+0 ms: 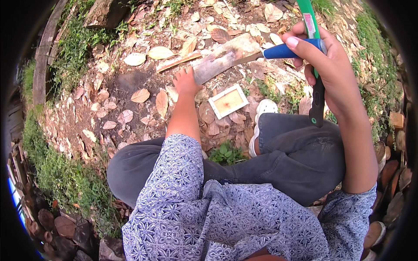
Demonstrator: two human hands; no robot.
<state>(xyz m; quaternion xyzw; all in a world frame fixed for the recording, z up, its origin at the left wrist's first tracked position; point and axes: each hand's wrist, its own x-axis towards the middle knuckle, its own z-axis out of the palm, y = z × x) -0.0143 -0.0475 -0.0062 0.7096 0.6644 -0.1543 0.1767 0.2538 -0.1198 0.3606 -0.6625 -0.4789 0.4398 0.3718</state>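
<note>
My right hand is raised at the upper right, fingers closed around two tools at once. One is a long knife with a blue handle; its greyish blade points left, low over a pale wooden board. The other is a tool with a black handle hanging down and a green upper part running out of view at the top. My left hand reaches toward the ground with fingers spread, beside the near end of the grey blade or board. Whether it touches that end I cannot tell.
A white-rimmed rectangular frame lies by my shoe. A thin wood strip rests beyond my left hand. Dry leaves litter the ground. Weeds and a timber beam line the left; several cut logs lie at right.
</note>
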